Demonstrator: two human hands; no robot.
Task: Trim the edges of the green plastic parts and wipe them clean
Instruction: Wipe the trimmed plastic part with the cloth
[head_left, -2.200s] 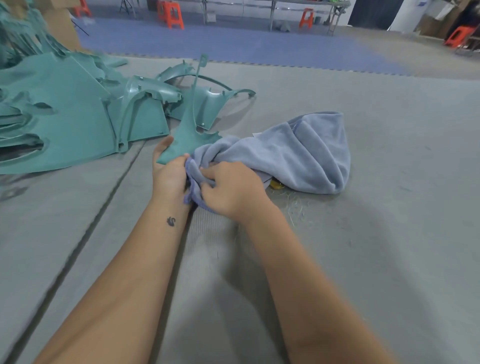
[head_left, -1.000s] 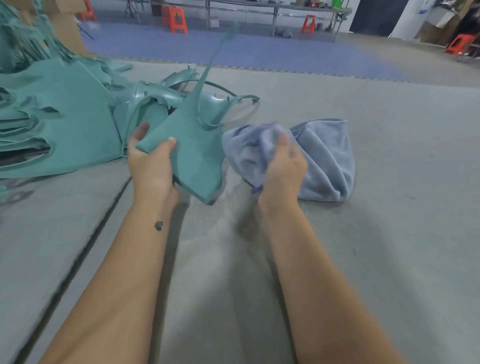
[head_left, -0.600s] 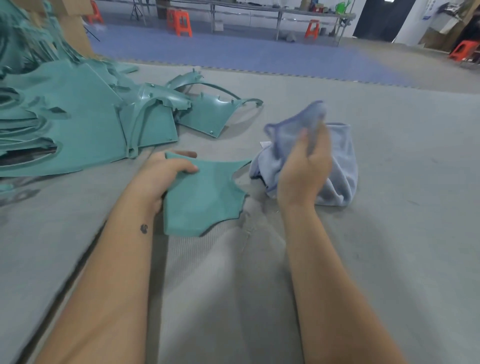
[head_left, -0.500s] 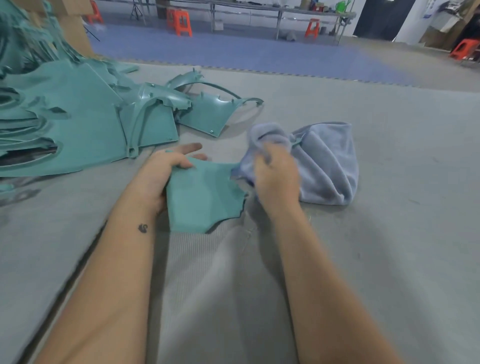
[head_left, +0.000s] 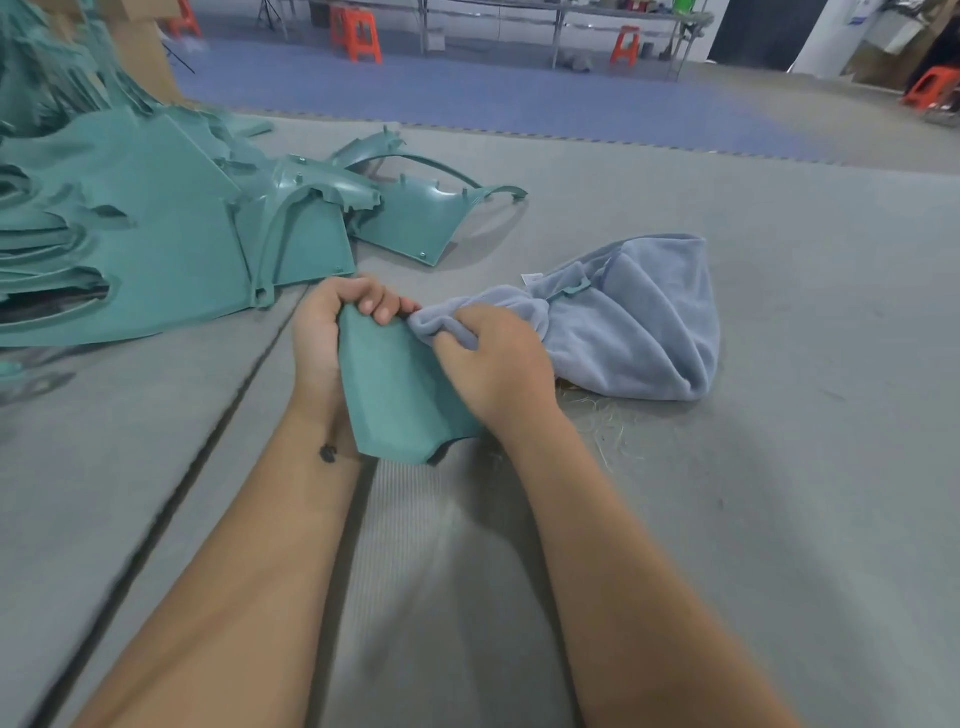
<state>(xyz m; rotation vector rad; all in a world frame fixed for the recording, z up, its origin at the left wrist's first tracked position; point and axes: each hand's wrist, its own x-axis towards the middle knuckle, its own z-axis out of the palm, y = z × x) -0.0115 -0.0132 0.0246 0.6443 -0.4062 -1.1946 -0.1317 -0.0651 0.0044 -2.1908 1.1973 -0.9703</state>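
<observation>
A heap of green plastic parts (head_left: 135, 244) lies on the grey floor mat (head_left: 779, 493) at left, thin moulded shells that look light and stiff with ragged edges. The grey-blue cloth (head_left: 639, 322), soft and bunched, rests at right. Held between them, one small green panel (head_left: 395, 395) is gripped along its upper edge by the left hand (head_left: 332, 332), a sensible hold on its smooth, probably slippery face, while the right hand (head_left: 493, 364) pinches a fold of the cloth against it.

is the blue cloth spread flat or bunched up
Bunched up. The blue cloth lies in a folded heap on the mat, one end gathered in the right hand against the green part.
</observation>
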